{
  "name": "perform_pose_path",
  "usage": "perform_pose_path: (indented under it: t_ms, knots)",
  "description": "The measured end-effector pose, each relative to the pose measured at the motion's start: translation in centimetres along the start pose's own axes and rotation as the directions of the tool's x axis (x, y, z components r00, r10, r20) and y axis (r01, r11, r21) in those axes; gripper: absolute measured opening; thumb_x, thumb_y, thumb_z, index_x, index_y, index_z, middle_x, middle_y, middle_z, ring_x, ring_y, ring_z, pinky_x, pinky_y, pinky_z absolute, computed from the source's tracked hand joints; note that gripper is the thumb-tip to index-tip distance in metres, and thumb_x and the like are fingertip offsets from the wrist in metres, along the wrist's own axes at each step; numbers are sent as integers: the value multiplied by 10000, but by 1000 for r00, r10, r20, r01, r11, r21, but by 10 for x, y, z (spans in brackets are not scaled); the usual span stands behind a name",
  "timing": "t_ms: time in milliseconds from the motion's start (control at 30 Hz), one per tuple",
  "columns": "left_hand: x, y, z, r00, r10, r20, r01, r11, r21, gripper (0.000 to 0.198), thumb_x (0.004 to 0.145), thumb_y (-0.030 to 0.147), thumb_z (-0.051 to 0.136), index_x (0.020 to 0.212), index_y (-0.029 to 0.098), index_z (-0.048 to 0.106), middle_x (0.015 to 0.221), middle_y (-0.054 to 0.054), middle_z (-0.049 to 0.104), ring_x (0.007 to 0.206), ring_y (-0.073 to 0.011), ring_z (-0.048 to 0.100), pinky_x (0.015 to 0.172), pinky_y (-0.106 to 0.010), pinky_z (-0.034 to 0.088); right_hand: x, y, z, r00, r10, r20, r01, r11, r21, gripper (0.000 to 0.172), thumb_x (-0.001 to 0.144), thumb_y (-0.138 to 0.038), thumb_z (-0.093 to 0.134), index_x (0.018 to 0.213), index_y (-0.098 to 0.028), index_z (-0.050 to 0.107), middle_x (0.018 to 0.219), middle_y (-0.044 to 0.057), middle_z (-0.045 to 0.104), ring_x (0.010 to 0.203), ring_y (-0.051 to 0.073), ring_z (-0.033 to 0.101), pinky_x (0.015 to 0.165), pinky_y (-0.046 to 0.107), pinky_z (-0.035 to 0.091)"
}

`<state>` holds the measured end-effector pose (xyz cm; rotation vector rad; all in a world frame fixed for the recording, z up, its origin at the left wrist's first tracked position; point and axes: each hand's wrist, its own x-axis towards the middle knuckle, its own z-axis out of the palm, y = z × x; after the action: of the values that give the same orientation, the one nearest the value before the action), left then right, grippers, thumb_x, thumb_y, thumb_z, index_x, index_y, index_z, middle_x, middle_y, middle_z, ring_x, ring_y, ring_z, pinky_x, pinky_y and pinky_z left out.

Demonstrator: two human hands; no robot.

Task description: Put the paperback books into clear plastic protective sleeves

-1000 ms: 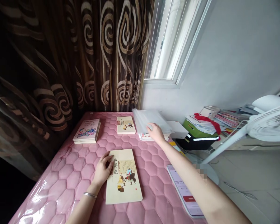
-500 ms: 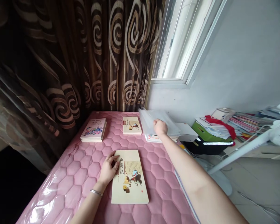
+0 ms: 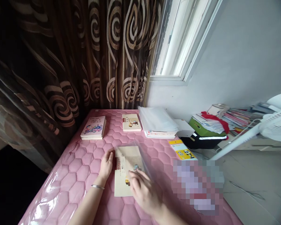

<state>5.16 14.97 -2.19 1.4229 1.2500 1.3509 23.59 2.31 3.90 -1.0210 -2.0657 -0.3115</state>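
A cream paperback book (image 3: 123, 187) with a picture cover and Chinese title lies flat on the pink quilted mattress (image 3: 98, 206). A clear plastic book cover (image 3: 140, 153) hangs tilted above it, blurring the title and picture. My right hand (image 3: 142, 190) is closed, pinching the plastic cover's near part over the book's right side. My left hand (image 3: 107, 164) is at the book's upper left edge, fingers together and bent at the plastic's left corner; its fingertips are partly hidden.
A stack of clear plastic covers (image 3: 156, 120) lies on white papers at the back right. A smaller book (image 3: 131, 122) and a short book pile (image 3: 93, 127) stand farther back. A yellow packet (image 3: 182, 151) is at the right edge, beside a white fan (image 3: 276, 122).
My right hand has come back from the stack, bringing one clear cover over the book. My left hand has slid off the book's face to its left edge.
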Motion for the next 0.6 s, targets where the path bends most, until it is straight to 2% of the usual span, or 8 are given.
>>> perform_pose_path:
  t_ms: [100,167,267,333,400,467,533,600]
  knots:
    - [0,3,-2,995,-93,-21,89,988,-128,465,890,506,477,1167,149,585,1182,-128,680,1131,-243,625,996,-401,472,-14,-23,17,992,60,107,-64,997,31,255,845,1,443,935,-202,567,944,67,716,870,197,690,921,400,537]
    - [-1,6,-1,995,-102,-7,101,989,-108,454,851,495,550,1158,161,583,1194,-125,674,1139,-252,620,997,-406,472,-16,-27,21,983,114,145,-127,989,80,190,839,-38,511,896,-209,571,939,59,708,914,210,674,935,421,523]
    - [-2,9,2,997,-62,48,63,998,-17,450,775,406,672,1158,189,579,1233,-115,652,1168,-252,603,1022,-402,458,-16,-20,18,961,210,182,-247,945,215,121,832,-139,595,924,-218,599,1003,61,702,1002,228,648,943,426,517]
    - [-1,11,4,995,-59,83,60,998,-10,477,761,359,685,1189,194,552,1268,-121,626,1185,-244,594,1034,-397,454,-17,-4,12,920,352,171,-388,873,295,105,867,-205,558,951,-224,619,1068,75,696,1044,227,639,932,404,525]
    - [-1,12,5,994,-93,57,94,996,-14,490,761,332,672,1203,178,525,1293,-143,597,1203,-244,579,1039,-395,450,-19,19,7,798,587,135,-591,721,361,165,900,-295,499,965,-220,631,1090,97,697,1044,230,650,916,394,534]
    - [-5,14,5,990,-136,-32,137,991,14,473,770,330,647,1191,161,515,1288,-167,577,1198,-253,578,1018,-398,464,-24,47,1,574,807,136,-768,473,432,273,872,-415,500,984,-204,632,1065,120,709,992,247,676,889,405,549]
    - [-13,17,4,982,-154,-109,164,983,88,457,784,360,626,1181,161,515,1263,-171,569,1139,-258,609,955,-399,503,-30,72,-5,371,904,213,-845,234,480,354,779,-489,583,955,-188,642,1054,138,714,983,272,682,873,413,557]
    - [-26,19,2,980,-151,-133,173,968,179,472,781,400,622,1174,161,513,1249,-176,560,1048,-261,645,876,-402,535,-37,89,-9,228,905,360,-857,12,515,408,696,-507,650,942,-181,647,1043,144,719,923,272,702,806,399,581]
